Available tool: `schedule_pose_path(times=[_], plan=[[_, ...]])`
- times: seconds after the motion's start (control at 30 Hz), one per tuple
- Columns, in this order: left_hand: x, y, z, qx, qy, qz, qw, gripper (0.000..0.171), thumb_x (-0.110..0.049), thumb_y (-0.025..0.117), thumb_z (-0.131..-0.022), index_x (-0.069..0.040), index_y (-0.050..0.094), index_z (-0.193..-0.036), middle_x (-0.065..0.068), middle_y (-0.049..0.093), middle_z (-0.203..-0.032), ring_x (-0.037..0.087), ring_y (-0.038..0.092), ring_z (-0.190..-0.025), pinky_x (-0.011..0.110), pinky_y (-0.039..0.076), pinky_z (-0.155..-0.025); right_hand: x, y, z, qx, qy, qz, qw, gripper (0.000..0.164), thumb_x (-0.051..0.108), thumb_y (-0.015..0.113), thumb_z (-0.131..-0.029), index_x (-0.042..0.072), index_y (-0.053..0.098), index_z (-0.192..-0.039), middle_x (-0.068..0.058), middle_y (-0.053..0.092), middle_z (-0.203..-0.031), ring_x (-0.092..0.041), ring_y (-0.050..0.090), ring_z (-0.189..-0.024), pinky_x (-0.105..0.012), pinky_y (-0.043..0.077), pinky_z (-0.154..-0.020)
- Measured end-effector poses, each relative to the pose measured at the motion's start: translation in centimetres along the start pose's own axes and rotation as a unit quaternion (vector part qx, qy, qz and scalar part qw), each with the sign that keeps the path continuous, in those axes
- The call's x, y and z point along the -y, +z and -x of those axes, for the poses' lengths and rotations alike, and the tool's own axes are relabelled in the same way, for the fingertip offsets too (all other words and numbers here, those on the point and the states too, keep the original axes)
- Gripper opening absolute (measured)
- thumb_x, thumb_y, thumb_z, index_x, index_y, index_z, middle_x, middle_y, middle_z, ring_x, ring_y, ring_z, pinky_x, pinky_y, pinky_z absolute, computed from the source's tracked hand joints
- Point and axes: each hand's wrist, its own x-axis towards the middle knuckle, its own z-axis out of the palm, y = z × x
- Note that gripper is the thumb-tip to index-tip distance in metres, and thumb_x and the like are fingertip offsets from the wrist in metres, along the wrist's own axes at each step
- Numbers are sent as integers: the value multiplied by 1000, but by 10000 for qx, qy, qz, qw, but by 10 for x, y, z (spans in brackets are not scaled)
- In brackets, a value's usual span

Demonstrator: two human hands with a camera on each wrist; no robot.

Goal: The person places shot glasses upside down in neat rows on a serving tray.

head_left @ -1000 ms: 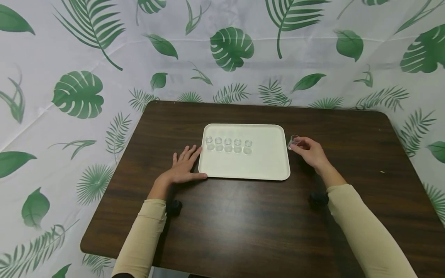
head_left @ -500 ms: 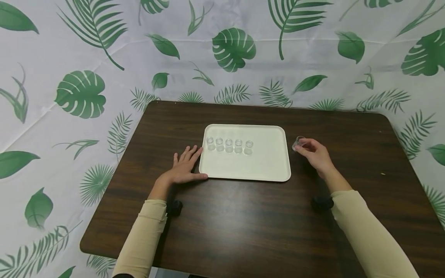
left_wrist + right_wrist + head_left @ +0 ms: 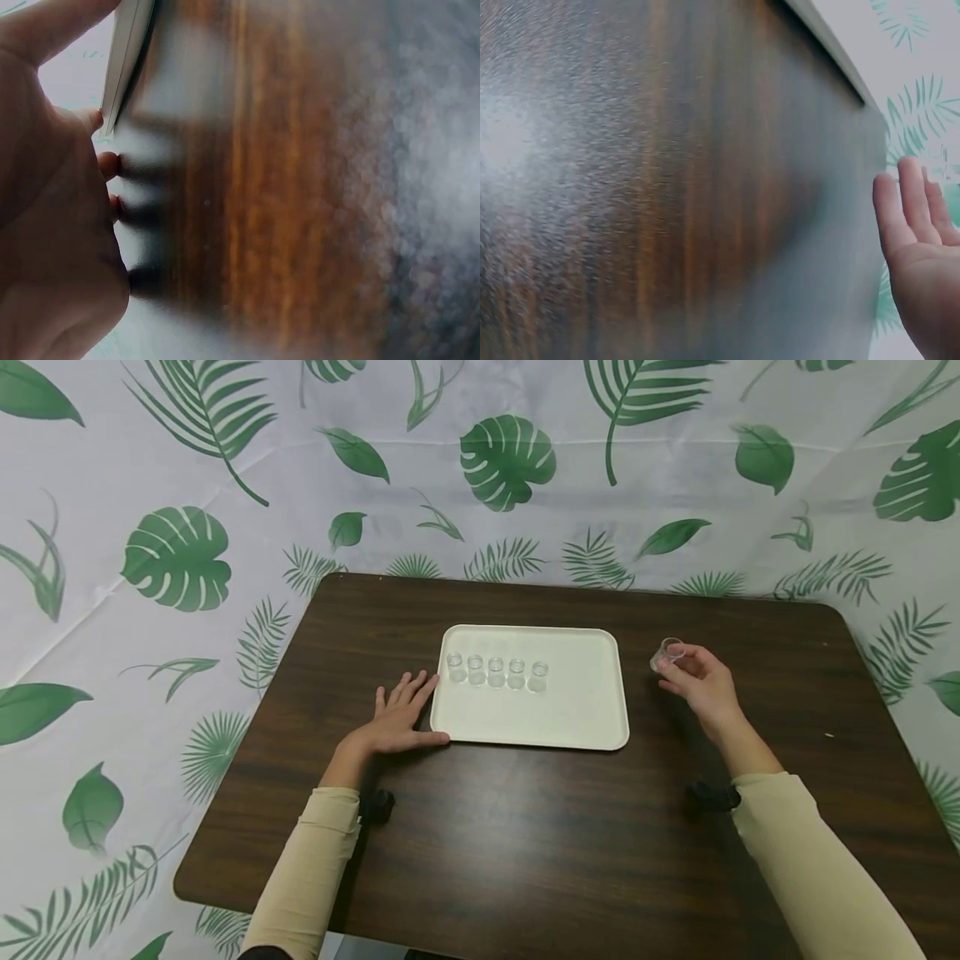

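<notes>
My right hand (image 3: 708,685) pinches a small clear cup (image 3: 664,655) between thumb and fingers, off the right side of the cream tray (image 3: 577,718). The cup tilts slightly and appears to be above the table. Several similar clear cups (image 3: 496,673) stand in a row on the tray's left half. With fingers spread, my left hand (image 3: 396,718) rests by the tray's left edge, its thumb at the near left corner. The left wrist view shows the left palm (image 3: 56,210) beside the tray's rim (image 3: 120,67). In the right wrist view the right fingers (image 3: 915,202) show, but the cup is hard to make out.
The dark wooden table (image 3: 517,827) extends around the tray on all sides. Behind it hangs a white cloth (image 3: 420,460) with green leaf prints. A black wrist device (image 3: 377,807) sits below the left wrist, another black device (image 3: 712,797) below the right.
My right hand has moved right, away from the tray, carrying the clear cup. My left hand, the tray and the row of cups stay in place.
</notes>
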Motion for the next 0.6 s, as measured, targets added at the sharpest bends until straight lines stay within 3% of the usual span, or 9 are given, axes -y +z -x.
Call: schedule_pose_path(times=[0.3, 0.37, 0.47, 0.6], plan=[[-1, 1, -2, -25, 36, 19, 10000, 106, -65, 62, -85, -19, 4, -160, 11, 0, -164, 34, -9, -149, 68, -9, -107, 18, 16, 1, -196, -664, 37, 9976, 36, -1, 75, -84, -5, 62, -117, -4, 65, -98, -10, 69, -81, -23, 56, -70], [-1, 1, -2, -26, 28, 23, 10000, 106, -65, 62, -85, -20, 4, -160, 11, 1, -164, 34, -9, -149, 68, -9, -107, 21, 24, 1, -150, -782, 257, 9965, 37, -2, 76, -83, -7, 61, -117, -4, 64, -97, -9, 69, -78, -23, 56, -69], [-1, 1, -1, -8, -12, -20, 10000, 106, -66, 62, -85, -20, 3, -160, 10, 0, -164, 33, -9, -149, 67, -9, -108, 24, 35, 0, -12, -933, 1084, 9897, 38, 4, 77, -84, -6, 63, -118, -5, 60, -102, -9, 66, -78, -20, 55, -67], [-3, 0, -1, -11, 2, -21, 10000, 106, -65, 62, -85, -20, 3, -160, 11, 0, -164, 34, -10, -149, 68, -9, -107, 27, 52, -1, 175, -1226, 2480, 9608, 39, 15, 78, -85, -2, 66, -119, -14, 57, -110, -16, 57, -82, -17, 48, -68]])
